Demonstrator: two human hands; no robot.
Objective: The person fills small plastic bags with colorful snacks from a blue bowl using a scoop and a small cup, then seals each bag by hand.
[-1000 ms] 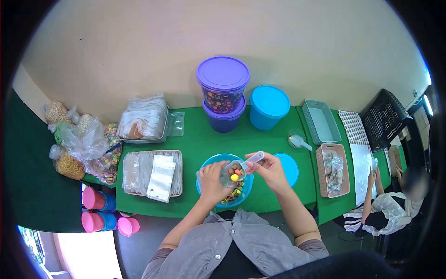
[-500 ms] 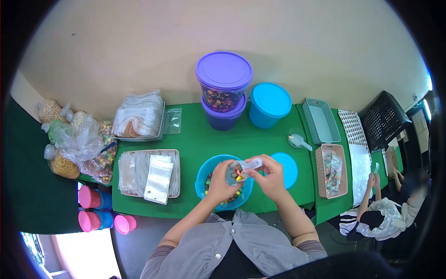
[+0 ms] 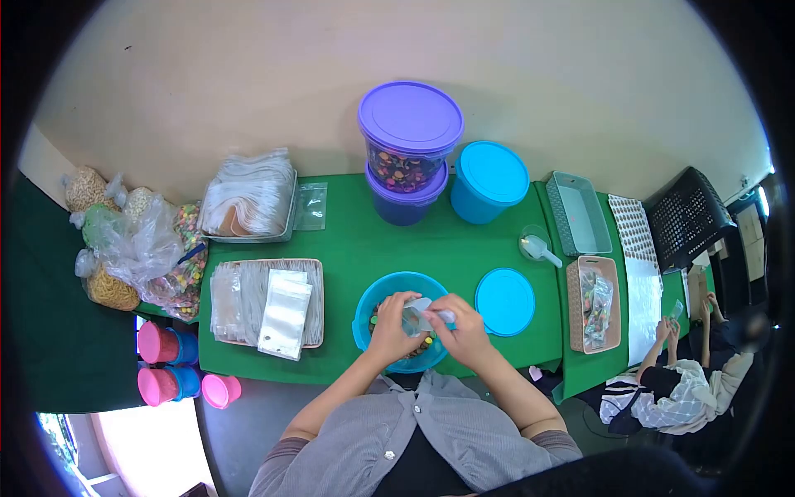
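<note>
Over a blue basin (image 3: 362, 313) of colourful candies (image 3: 414, 354), my left hand (image 3: 389, 333) is closed around a small clear plastic bag (image 3: 411, 321). My right hand (image 3: 465, 338) grips a translucent scoop (image 3: 447, 316) by its handle, with the scoop end at the bag's mouth. Fingers partly cover the scoop, so its contents are hard to make out. To the right of the basin lies a round blue lid (image 3: 505, 302).
Left are baskets of clear bags (image 3: 240, 302) and silver pouches (image 3: 281, 323). Purple tubs (image 3: 406, 195) and a blue tub (image 3: 489, 182) stand at the back. A second scoop (image 3: 540, 248) and a basket of filled packets (image 3: 617, 327) are right, near another person (image 3: 671, 389).
My right hand has moved left and down, tipping the scoop further into the bag's mouth. The candies seen in the scoop before no longer show there. The camera view has shifted slightly.
</note>
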